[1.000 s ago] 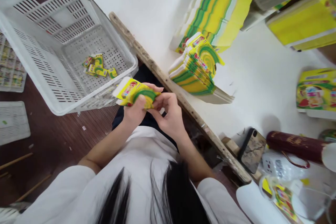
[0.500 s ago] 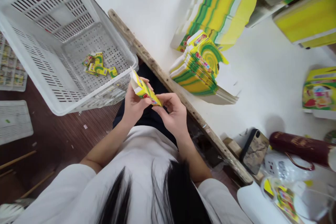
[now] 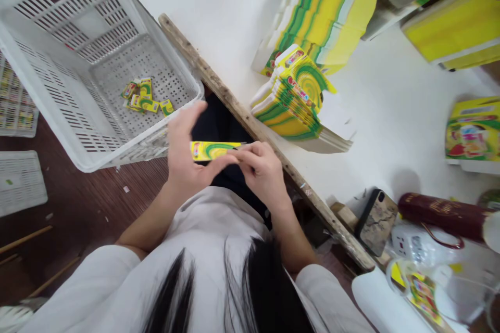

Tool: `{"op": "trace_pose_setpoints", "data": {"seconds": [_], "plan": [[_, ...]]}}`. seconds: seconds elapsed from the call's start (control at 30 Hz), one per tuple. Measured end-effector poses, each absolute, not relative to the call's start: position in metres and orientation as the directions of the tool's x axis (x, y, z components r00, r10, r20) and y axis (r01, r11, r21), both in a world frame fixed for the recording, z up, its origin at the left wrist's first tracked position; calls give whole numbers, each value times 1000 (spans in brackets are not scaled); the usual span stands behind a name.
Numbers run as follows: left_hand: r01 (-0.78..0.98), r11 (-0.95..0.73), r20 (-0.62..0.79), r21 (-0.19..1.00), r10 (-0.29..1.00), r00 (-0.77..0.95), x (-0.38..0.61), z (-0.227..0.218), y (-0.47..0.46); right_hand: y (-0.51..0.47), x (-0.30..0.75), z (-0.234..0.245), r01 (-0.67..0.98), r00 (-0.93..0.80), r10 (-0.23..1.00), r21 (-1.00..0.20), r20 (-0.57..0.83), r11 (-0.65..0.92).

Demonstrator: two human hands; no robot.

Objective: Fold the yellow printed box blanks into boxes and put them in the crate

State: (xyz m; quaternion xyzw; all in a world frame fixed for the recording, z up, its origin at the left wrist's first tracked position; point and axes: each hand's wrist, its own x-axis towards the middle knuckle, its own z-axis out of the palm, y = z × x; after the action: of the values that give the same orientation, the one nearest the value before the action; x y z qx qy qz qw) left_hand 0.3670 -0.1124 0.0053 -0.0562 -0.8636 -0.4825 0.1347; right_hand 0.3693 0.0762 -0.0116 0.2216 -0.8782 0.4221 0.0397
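Observation:
A small yellow-and-green carton (image 3: pixel 214 151) lies level in front of my body, in line with my hands. My right hand (image 3: pixel 261 169) is closed in a pinch on its right end. My left hand (image 3: pixel 183 153) is slightly blurred, with its fingers raised and spread and its thumb stretched along the carton's near side. The carton's left end sits close to the left palm; whether they touch I cannot tell. On the white table (image 3: pixel 219 15), a fanned stack of flat cartons (image 3: pixel 300 99) in the same print stands nearest my right hand.
At left, a white plastic crate (image 3: pixel 97 158) holds several small cartons (image 3: pixel 144 96) on its floor. A wooden strip (image 3: pixel 234 101) edges the table. Taller carton stacks (image 3: pixel 324 15) stand farther back. A phone (image 3: pixel 377 221) and a dark red flask (image 3: pixel 441 213) lie at right.
The carton has turned from slanted, with a raised flap at its upper end, to level. My left hand has loosened and spread its fingers, moving left; my right hand keeps its pinch.

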Motion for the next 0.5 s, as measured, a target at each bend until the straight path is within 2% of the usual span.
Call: {"op": "trace_pose_setpoints", "data": {"seconds": [0.1,0.17,0.27,0.33,0.37,0.4,0.5], "plan": [[260,589,75,765,320,-944,366,8,-117,71,374,-12,-535,-836,-444,-663,323,524],[197,615,-96,763,410,-907,365,5,-117,72,375,-10,-562,-824,-425,-638,375,526],[55,650,-172,758,281,-944,368,1,-112,78,373,-7,-516,-853,-251,-672,457,531],[24,657,-130,754,184,-974,371,0,-106,80,372,-7,-439,-889,-104,-767,446,468],[34,656,-98,754,164,-982,373,0,-103,79,372,-9,-393,-914,-69,-824,401,408],[60,653,-58,755,158,-986,375,0,-99,77,373,-11,-337,-940,-75,-880,332,334],[180,633,84,752,180,-980,377,-2,-92,68,377,-19,-113,-974,-207,-988,90,103]]}}
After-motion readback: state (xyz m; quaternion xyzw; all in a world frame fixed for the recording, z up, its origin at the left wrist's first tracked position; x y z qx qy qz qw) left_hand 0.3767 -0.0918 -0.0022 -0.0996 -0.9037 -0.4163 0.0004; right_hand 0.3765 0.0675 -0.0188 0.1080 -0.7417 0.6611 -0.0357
